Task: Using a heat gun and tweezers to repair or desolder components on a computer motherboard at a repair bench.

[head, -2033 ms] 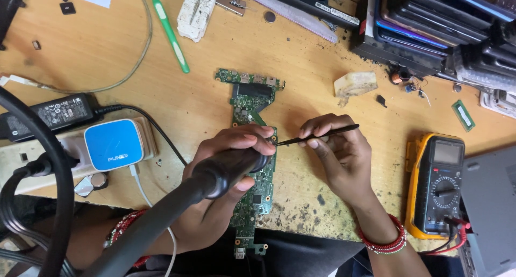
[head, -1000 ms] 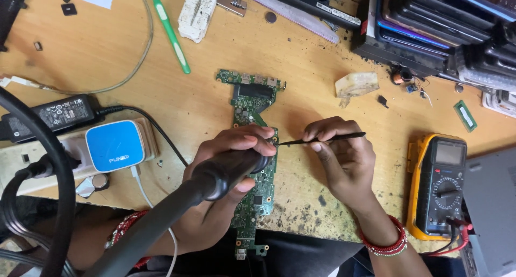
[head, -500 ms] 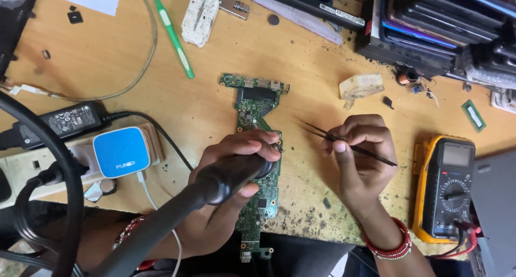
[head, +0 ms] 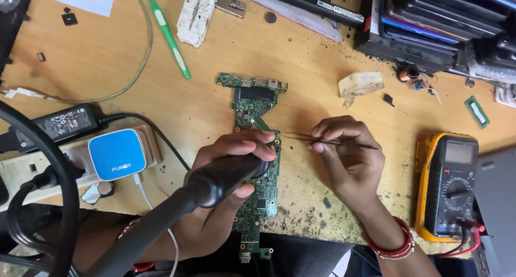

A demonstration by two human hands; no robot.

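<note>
- Circuit board point(head: 252, 116), long, green and narrow, is lying flat on the wooden bench point(head: 215, 51) with its near end hanging over the front edge toward me, which is putting its middle section right under both hands.
- My left hand point(head: 231, 191) is wrapping its fingers fully around the thick black handle of a hot-air wand point(head: 215, 183), the grip closed tight on it, so the nozzle end is sitting low over the board's right edge.
- My right hand point(head: 349, 159) is pinching a pair of thin dark tweezers point(head: 322, 141) between thumb and forefinger, fingers narrow and closed on the shaft, with the tips reaching left to the same spot beside the wand's end; I am judging this is to steady or lift a small part there, though the part itself is too small to make out.
- I cannot tell whether the tweezer tips are touching the board.
- A yellow multimeter point(head: 449, 185) is sitting well to the right, near that wrist yet clear of the working area.
- A blue-and-white charger point(head: 117, 154) and a black power brick point(head: 67, 122) are resting to the left on a power strip, well apart from the board.
- A green toothbrush point(head: 167, 34) is lying at the far side, untouched.
</note>
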